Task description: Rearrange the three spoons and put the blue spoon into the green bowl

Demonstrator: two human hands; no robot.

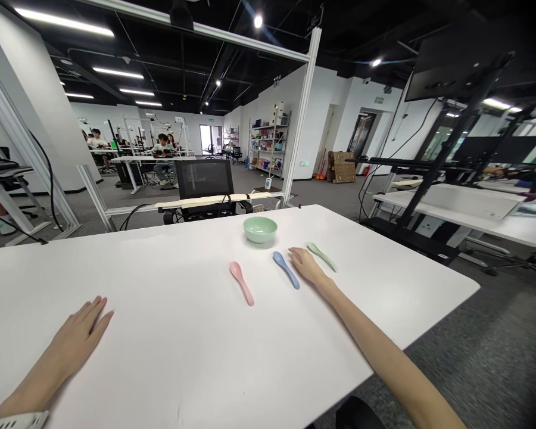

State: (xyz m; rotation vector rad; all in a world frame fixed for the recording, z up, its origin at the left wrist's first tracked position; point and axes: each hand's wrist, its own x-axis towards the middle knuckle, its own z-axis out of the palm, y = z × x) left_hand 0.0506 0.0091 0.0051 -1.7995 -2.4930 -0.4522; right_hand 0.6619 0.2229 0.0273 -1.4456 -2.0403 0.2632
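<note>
Three plastic spoons lie in a row on the white table (170, 345): a pink spoon (242, 283), a blue spoon (286, 269) and a green spoon (322, 257). Behind them stands a pale green bowl (259, 229). My right hand (307, 266) is stretched out between the blue and green spoons, fingers extended and resting on the tabletop, holding nothing. My left hand (81, 332) lies flat on the table at the near left, fingers apart and empty.
A black office chair (204, 179) stands behind the table's far edge inside an aluminium frame (300, 113). To the right are another white desk (464, 208) and a monitor stand (446, 143). People sit at desks in the far background.
</note>
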